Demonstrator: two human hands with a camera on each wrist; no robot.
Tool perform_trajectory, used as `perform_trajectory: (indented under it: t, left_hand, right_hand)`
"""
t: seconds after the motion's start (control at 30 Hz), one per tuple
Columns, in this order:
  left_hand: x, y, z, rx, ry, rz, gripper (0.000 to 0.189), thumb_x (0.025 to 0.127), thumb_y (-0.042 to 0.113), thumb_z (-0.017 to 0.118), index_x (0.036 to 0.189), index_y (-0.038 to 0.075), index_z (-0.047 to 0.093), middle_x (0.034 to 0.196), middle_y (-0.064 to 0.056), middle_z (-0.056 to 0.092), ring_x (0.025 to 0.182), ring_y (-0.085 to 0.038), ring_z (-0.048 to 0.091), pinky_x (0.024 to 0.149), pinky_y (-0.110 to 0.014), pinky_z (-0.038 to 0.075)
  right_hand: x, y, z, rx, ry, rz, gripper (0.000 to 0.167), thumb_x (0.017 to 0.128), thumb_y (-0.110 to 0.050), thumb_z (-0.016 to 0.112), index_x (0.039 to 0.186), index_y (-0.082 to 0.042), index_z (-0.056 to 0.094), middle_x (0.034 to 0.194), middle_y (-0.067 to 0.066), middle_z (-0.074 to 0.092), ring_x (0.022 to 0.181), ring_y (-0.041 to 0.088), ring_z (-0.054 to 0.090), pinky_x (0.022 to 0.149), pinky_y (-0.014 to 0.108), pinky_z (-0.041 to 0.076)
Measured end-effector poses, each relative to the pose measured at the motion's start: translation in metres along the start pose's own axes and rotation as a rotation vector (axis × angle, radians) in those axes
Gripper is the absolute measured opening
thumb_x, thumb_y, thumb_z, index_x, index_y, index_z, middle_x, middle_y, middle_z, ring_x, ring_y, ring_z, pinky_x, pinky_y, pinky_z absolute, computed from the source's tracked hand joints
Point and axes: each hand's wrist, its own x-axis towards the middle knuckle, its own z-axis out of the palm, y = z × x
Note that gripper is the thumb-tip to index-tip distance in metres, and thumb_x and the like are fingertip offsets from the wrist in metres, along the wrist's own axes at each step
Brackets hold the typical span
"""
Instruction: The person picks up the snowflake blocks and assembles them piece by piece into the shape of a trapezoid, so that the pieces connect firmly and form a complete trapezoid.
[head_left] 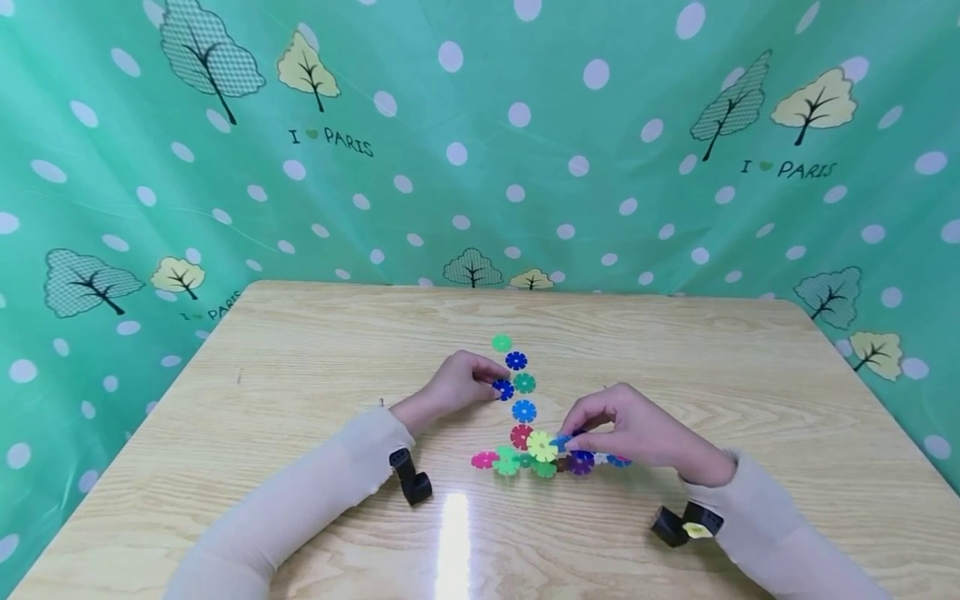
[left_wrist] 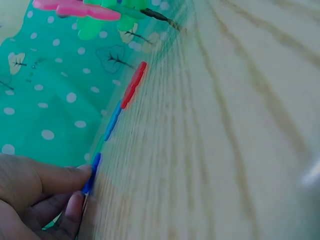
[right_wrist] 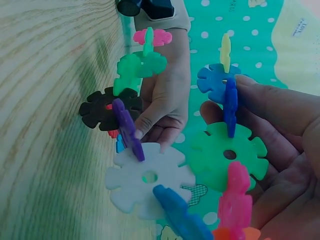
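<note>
My left hand (head_left: 459,385) pinches a dark blue notched plastic disc (head_left: 503,389) at the tabletop, thumb on its edge in the left wrist view. Lying around it are a teal disc (head_left: 524,383), another dark blue disc (head_left: 516,360), a light green disc (head_left: 502,342), a light blue disc (head_left: 524,411) and a red disc (left_wrist: 134,86). My right hand (head_left: 633,425) grips a chain of interlocked discs by a blue disc (right_wrist: 215,82), with a yellow disc (right_wrist: 226,52) at its tip. The chain bends round through a pink disc (right_wrist: 235,195) to a white disc (right_wrist: 127,175) and a purple disc (right_wrist: 127,127).
The wooden table (head_left: 337,333) runs back to a green dotted curtain (head_left: 420,192). Black wrist cameras, one on the left sleeve (head_left: 410,477) and one on the right sleeve (head_left: 686,523), hang close over the tabletop. A bright reflection streaks the front of the table.
</note>
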Motion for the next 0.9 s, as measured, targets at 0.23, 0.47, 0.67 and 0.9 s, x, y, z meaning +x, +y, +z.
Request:
perform_trajectory:
  t: [0.23, 0.47, 0.67, 0.9]
  left_hand:
    - [-0.003, 0.003, -0.001, 0.007, -0.031, 0.000, 0.033, 0.075, -0.002, 0.074, 0.105, 0.012, 0.071, 0.102, 0.000, 0.070, 0.089, -0.014, 0.060, 0.079, -0.026, 0.051]
    - [-0.008, 0.004, -0.006, 0.039, -0.047, -0.014, 0.034, 0.075, -0.005, 0.073, 0.106, 0.008, 0.070, 0.098, 0.000, 0.069, 0.085, -0.013, 0.059, 0.078, -0.024, 0.052]
    - [-0.013, 0.000, -0.012, 0.072, -0.025, -0.026, 0.024, 0.076, 0.002, 0.076, 0.099, 0.009, 0.073, 0.091, 0.001, 0.067, 0.078, -0.012, 0.056, 0.070, -0.023, 0.049]
    - [-0.026, -0.001, -0.017, -0.058, -0.054, 0.009, 0.014, 0.082, 0.004, 0.071, 0.095, 0.007, 0.072, 0.081, -0.001, 0.065, 0.069, -0.015, 0.057, 0.060, -0.026, 0.050]
  right_hand:
    - [0.001, 0.001, 0.001, -0.054, 0.030, -0.008, 0.008, 0.088, -0.014, 0.066, 0.093, -0.010, 0.071, 0.091, 0.001, 0.071, 0.085, 0.008, 0.065, 0.077, 0.029, 0.055]
    - [0.001, -0.002, 0.002, -0.117, 0.060, -0.015, 0.009, 0.088, -0.010, 0.066, 0.095, -0.009, 0.071, 0.093, 0.002, 0.071, 0.084, 0.006, 0.065, 0.074, 0.027, 0.055]
    - [0.001, -0.004, 0.003, -0.117, 0.089, 0.051, 0.010, 0.088, -0.012, 0.067, 0.095, -0.009, 0.072, 0.093, 0.001, 0.072, 0.083, 0.007, 0.065, 0.074, 0.026, 0.054]
    - [0.001, -0.004, 0.004, -0.075, 0.108, 0.135, 0.011, 0.087, -0.015, 0.068, 0.095, -0.010, 0.073, 0.092, -0.001, 0.072, 0.082, 0.007, 0.064, 0.075, 0.025, 0.053]
